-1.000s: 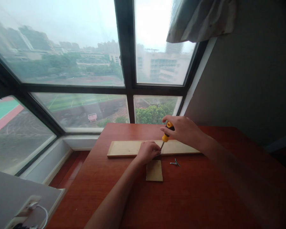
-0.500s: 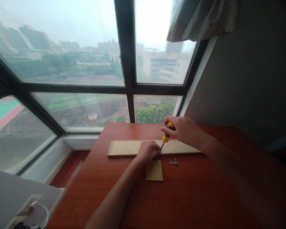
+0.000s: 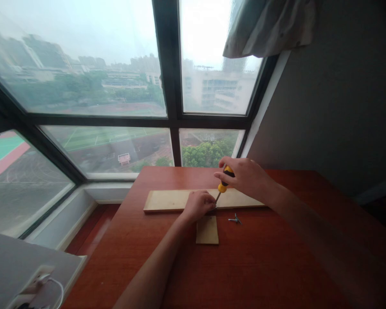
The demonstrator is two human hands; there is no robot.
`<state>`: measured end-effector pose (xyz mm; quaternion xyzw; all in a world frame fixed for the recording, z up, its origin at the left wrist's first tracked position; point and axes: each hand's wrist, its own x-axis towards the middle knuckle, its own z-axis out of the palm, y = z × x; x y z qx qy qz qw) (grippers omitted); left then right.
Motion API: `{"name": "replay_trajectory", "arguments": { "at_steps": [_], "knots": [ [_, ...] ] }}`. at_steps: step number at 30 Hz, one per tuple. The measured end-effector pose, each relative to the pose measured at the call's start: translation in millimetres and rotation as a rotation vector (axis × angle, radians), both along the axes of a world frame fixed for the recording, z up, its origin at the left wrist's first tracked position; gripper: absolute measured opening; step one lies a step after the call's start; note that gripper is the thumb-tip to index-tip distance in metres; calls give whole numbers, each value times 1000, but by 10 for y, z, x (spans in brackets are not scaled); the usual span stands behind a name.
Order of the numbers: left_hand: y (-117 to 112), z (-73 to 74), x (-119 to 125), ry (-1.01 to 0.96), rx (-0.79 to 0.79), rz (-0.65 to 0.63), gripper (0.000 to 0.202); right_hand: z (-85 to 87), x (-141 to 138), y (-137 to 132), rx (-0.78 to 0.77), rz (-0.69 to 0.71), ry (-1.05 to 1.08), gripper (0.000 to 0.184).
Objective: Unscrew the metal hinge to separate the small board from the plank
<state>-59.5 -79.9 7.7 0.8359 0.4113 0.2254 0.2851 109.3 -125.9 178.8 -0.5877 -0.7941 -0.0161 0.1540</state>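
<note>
My right hand point(image 3: 244, 174) is wrapped round the yellow and black handle of a screwdriver point(image 3: 223, 182), which slants down to the left. Its tip meets the front edge area of a long pale wooden board point(image 3: 170, 199) lying across the table. Beside the tip, my left hand point(image 3: 199, 204) rests on the board with its fingers pinched together. Whatever those fingertips hold is too small and hidden to make out. Just in front lies a small rectangular wooden piece point(image 3: 207, 230). A few loose screws point(image 3: 235, 219) lie on the tabletop to its right.
The reddish-brown table point(image 3: 260, 262) stands against large windows with dark frames point(image 3: 172, 86). A grey wall point(image 3: 324, 107) rises at the right, and a curtain point(image 3: 270, 30) hangs at the top. A wall socket with a white cable point(image 3: 56, 283) is at the lower left.
The whole view has shifted slightly. Both hands keep their places at the board, and the screwdriver stays in my right hand at nearly the same slant.
</note>
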Motion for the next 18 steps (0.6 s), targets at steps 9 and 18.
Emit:
{"name": "replay_trajectory", "arguments": {
  "at_steps": [9,18],
  "knots": [
    [12,-30,0,-25,9,10,11,-22,63,-12,-11,169,63,37],
    [0,-28,-3,-18,12,7,11,34,53,12,-31,135,39,23]
  ]
}}
